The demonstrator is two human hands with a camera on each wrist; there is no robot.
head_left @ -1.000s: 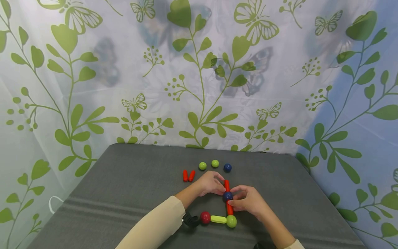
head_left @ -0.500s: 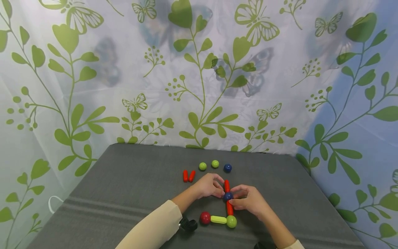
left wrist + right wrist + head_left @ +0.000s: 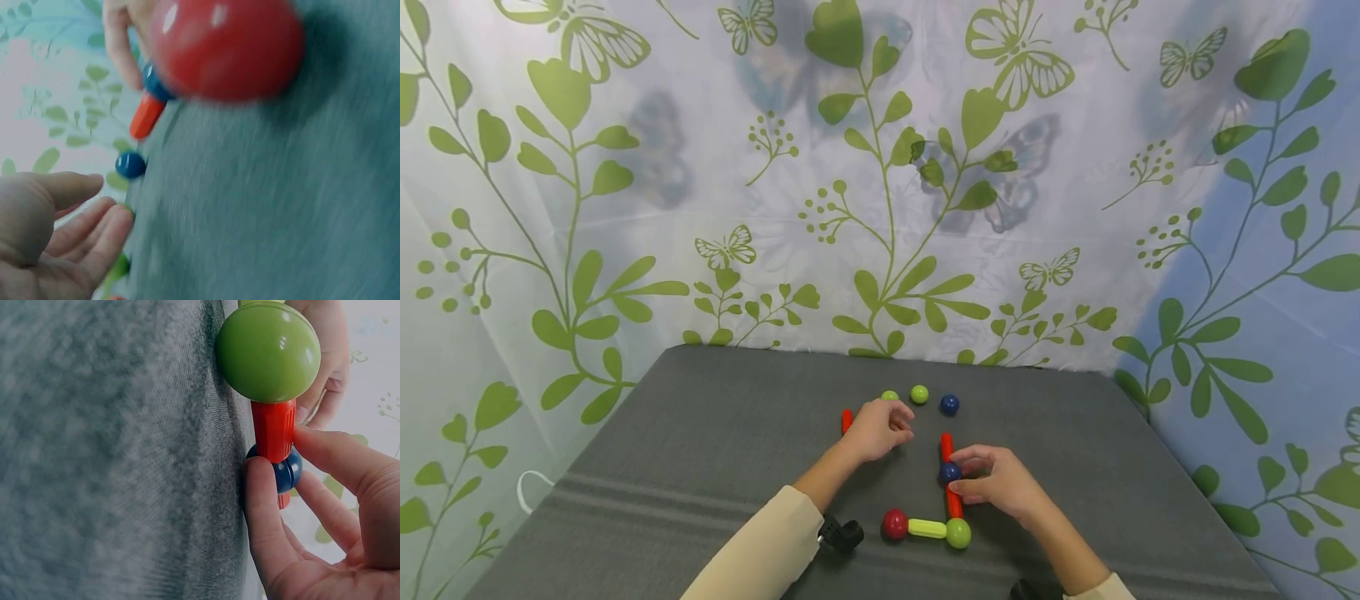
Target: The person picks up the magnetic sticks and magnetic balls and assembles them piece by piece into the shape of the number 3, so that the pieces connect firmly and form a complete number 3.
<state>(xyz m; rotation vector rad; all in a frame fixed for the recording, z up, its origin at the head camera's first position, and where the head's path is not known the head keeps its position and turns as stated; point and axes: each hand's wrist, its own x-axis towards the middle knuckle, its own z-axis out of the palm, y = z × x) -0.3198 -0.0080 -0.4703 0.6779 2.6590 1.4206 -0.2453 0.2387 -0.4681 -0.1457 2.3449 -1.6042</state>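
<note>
An L-shaped chain of balls and rods lies on the grey surface. It runs from a red ball [image 3: 895, 524] through a yellow-green rod [image 3: 927, 529] to a green ball [image 3: 958, 533]. From there a red rod [image 3: 955, 502], a blue ball [image 3: 950, 473] and another red rod [image 3: 947, 446] extend away from me. With thumb and fingers, my right hand [image 3: 1002, 485] pinches the blue ball where it meets the nearer red rod [image 3: 274, 428]. My left hand [image 3: 874, 433], fingers relaxed and holding nothing, hovers left of the chain. It partly hides the loose red rods [image 3: 847, 419].
Behind my hands lie a loose green ball [image 3: 889, 396], partly covered, another green ball [image 3: 919, 394] and a loose blue ball [image 3: 950, 405]. The grey tabletop [image 3: 737, 433] ends at a patterned curtain [image 3: 760, 208]. A black strap [image 3: 841, 535] sits at my left wrist.
My left hand has come off the blue ball in the chain and moved left and away, toward the loose pieces. The right hand stays in place on the chain.
</note>
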